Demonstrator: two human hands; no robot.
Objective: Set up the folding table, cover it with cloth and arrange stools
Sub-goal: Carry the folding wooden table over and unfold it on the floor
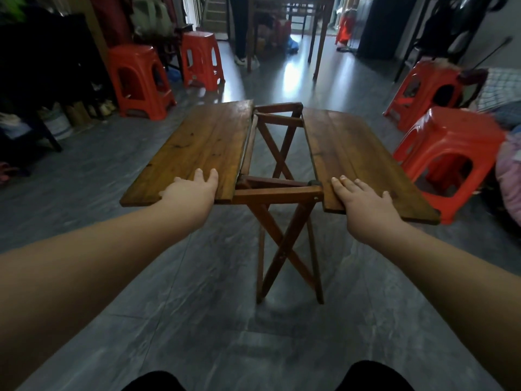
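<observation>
A wooden folding table stands in the middle of the grey floor on crossed legs (284, 249). Its two top leaves are spread flat with a gap between them that shows the frame. My left hand (191, 190) grips the near edge of the left leaf (203, 139), fingers on top. My right hand (363, 198) holds the near edge of the right leaf (363, 153) the same way. Two red plastic stools (139, 80) (201, 59) stand at the back left, and two more (448, 156) (423, 91) at the right. No cloth for the table is clearly visible.
A tall wooden table (315, 29) and a person's legs (242, 29) are at the back. Dark shelves with shoes and clutter (48, 80) line the left wall. Checked fabric and bundles (504, 88) lie at the far right. My knees show at the bottom edge.
</observation>
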